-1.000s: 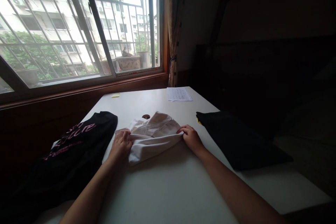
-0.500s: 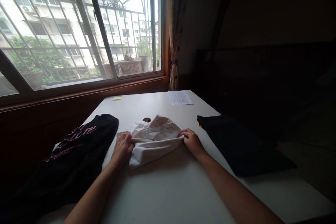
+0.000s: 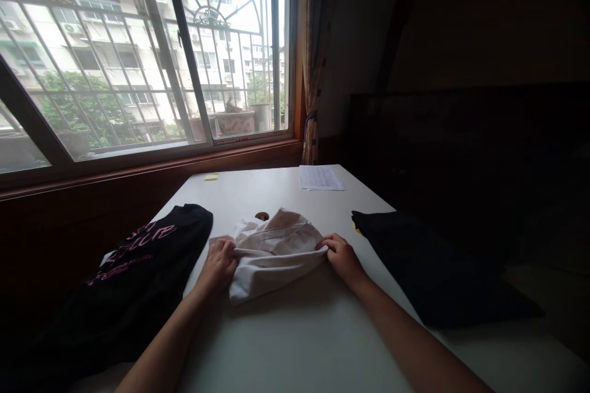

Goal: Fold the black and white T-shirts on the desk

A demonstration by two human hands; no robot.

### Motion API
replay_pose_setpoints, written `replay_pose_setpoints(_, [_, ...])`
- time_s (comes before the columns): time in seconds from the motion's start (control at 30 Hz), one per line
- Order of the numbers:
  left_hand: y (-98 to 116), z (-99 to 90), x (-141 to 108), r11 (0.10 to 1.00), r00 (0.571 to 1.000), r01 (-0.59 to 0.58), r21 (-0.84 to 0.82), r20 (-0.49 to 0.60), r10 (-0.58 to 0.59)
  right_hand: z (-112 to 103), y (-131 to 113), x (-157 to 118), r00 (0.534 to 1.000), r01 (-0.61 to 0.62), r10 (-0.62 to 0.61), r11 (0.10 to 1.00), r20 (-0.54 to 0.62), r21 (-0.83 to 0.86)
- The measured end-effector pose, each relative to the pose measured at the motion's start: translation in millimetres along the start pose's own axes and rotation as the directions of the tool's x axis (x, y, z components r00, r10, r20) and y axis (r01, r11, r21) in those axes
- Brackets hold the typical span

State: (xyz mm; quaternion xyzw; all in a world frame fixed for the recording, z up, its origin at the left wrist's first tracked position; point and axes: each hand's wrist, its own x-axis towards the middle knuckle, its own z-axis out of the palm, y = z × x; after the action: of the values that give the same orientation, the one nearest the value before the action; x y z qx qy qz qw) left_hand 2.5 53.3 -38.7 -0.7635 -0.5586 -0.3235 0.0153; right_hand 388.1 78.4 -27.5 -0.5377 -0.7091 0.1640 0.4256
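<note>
A white cloth garment (image 3: 276, 258) lies bunched and partly folded in the middle of the white table (image 3: 295, 344). My left hand (image 3: 220, 264) pinches its left edge, fingers closed on the fabric. At the garment's right edge, my right hand (image 3: 342, 258) grips the fabric between thumb and fingers. The edge between both hands is drawn fairly straight. What lies inside the folds is hidden.
A black garment with pink lettering (image 3: 152, 264) lies at the left, and a dark folded cloth (image 3: 428, 270) at the right. Papers (image 3: 321, 177), a yellow note (image 3: 211, 177) and a round hole (image 3: 262, 216) are farther back. A window (image 3: 138, 55) stands beyond.
The whole view has shifted slightly, so everything appears a little lower and further right. Both hands keep their hold on the white garment, which has hardly changed shape.
</note>
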Motion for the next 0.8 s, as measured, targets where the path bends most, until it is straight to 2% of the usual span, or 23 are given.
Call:
replay_pose_setpoints(0.33, [-1.6,-2.7,0.2,1.000,0.999,-0.008,0.000,0.033,0.008,0.0,1.0,0.7,1.000,0.009,-0.008,1.000,0.008,-0.030])
replay_pose_setpoints(0.6, [3.4,-6.3,-1.1,1.000,1.000,-0.014,-0.024,0.002,0.014,0.5,0.7,0.0,0.999,0.033,-0.033,0.999,0.010,-0.026])
replay_pose_setpoints(0.8, [21.3,-21.5,-3.8,0.983,0.994,-0.057,0.173,-0.085,0.072,-1.3,-4.7,-2.0,0.997,0.068,-0.068,0.997,-0.019,-0.030])
